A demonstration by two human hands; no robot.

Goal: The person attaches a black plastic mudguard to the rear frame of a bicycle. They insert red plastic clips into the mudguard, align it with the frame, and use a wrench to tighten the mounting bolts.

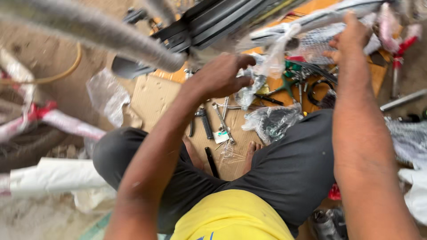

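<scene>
Wrapping (271, 60) pinched in left hand (220, 75) fingers (242, 62).

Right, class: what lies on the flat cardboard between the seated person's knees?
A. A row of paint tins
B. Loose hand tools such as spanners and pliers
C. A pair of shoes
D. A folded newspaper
B: spanners and pliers lie scattered on the cardboard, below the left hand.

Soft even daylight, faint shadows, heavy motion blur top-left.
</scene>
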